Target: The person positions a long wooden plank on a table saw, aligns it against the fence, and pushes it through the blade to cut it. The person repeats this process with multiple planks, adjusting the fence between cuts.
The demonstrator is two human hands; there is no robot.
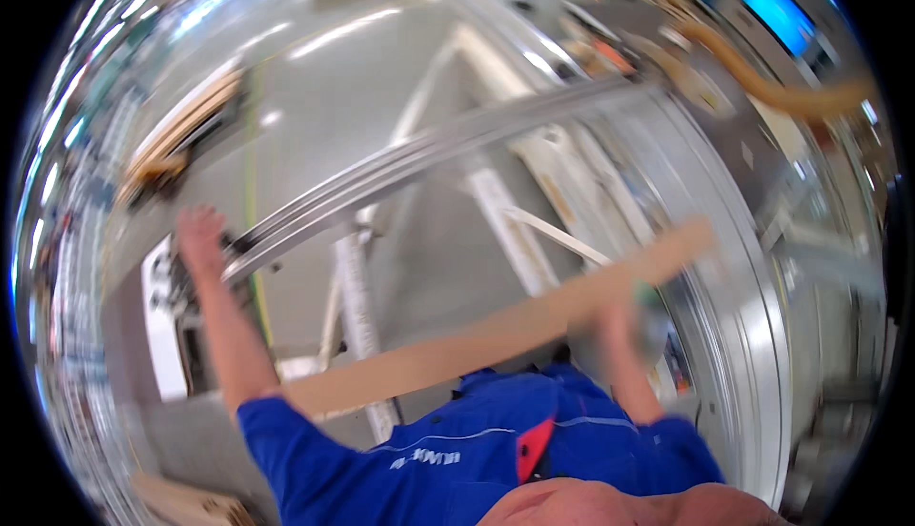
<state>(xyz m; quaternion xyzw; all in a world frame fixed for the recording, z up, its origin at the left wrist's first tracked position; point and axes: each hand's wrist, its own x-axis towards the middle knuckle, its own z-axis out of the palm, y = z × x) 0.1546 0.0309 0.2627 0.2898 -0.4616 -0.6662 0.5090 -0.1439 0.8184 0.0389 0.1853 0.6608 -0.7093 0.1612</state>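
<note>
A long, narrow light-brown board [505, 321] lies slantwise in front of my body, its right end over the silvery metal table. My right hand [618, 326] is at the board near that end, smeared by motion, so its grip cannot be made out. Beside it show a small green patch and a blurred grey, round shape [650, 331]. My left arm is stretched out, its forearm next to the board's left end. At the near left end of a long metal rail [400, 156], my left hand [200, 240] has its fingers extended, beside a small dark fitting [238, 243].
The silvery metal table [724, 307] runs along my right side. White frame legs [505, 226] stand under the rail. Stacked boards [195, 126] lie at the left, and more boards [191, 499] at the lower left. A yellow-brown hose [762, 88] and a lit blue screen [777, 11] are at the far right.
</note>
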